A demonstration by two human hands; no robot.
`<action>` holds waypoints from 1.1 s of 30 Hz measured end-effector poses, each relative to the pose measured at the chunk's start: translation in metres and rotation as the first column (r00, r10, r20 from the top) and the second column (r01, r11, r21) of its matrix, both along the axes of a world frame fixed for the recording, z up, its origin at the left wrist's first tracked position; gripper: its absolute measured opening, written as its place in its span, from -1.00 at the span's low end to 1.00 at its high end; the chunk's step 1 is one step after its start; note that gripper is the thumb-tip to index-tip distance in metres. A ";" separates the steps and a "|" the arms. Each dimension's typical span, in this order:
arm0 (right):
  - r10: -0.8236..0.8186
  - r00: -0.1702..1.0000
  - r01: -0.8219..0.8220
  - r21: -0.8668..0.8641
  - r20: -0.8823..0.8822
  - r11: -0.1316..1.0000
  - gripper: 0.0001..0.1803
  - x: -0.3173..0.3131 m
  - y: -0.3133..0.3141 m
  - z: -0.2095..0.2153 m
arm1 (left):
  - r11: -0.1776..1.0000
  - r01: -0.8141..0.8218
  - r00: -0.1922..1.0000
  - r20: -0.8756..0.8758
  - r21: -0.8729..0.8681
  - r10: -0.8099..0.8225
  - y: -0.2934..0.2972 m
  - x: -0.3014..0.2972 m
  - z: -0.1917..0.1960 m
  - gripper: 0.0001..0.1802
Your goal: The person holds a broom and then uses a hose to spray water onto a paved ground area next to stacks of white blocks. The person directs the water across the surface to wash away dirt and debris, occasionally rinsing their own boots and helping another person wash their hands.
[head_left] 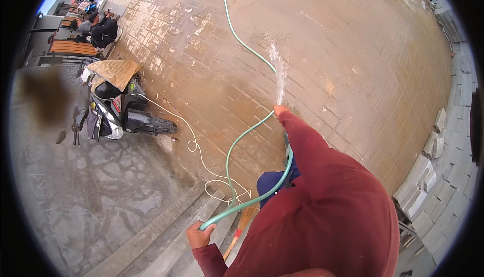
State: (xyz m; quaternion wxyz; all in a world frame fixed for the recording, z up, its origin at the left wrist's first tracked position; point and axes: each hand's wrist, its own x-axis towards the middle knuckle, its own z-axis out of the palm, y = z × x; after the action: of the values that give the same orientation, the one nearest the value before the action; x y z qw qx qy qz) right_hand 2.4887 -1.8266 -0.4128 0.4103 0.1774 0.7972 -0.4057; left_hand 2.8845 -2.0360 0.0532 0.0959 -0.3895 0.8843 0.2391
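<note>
A green garden hose (261, 197) runs in a curve across my body. My left hand (198, 235), low at the left, is closed round one stretch of it. Stretched out ahead, my right hand (280, 109) is closed at the hose's spraying end, its fingers partly hidden by the wrist and the maroon sleeve (310, 146). From there a white jet of water (280, 77) shoots forward onto wet, muddy paving (348, 75). Another length of the hose loops over the paving and leads away to the far edge.
A parked motorcycle (128, 118) with a tan cover stands at the left. A thin white cord (194, 135) tangles by the steps (169, 236), near a straw broom (245, 220). Pale stone blocks (416, 183) line the right. People (103, 31) sit near benches at far left.
</note>
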 end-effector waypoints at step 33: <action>-0.297 0.951 0.299 0.008 -0.089 0.954 -0.49 0.003 -0.069 0.073 | 0.908 0.368 0.922 0.052 0.200 -0.385 -0.198 -0.040 -0.044 -0.68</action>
State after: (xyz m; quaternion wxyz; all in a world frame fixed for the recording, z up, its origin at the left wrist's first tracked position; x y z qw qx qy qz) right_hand 2.4921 -1.8955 -0.3396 0.3076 0.2821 0.7827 -0.4618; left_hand 2.8444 -2.2336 0.0089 0.2159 -0.2115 0.9112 0.2797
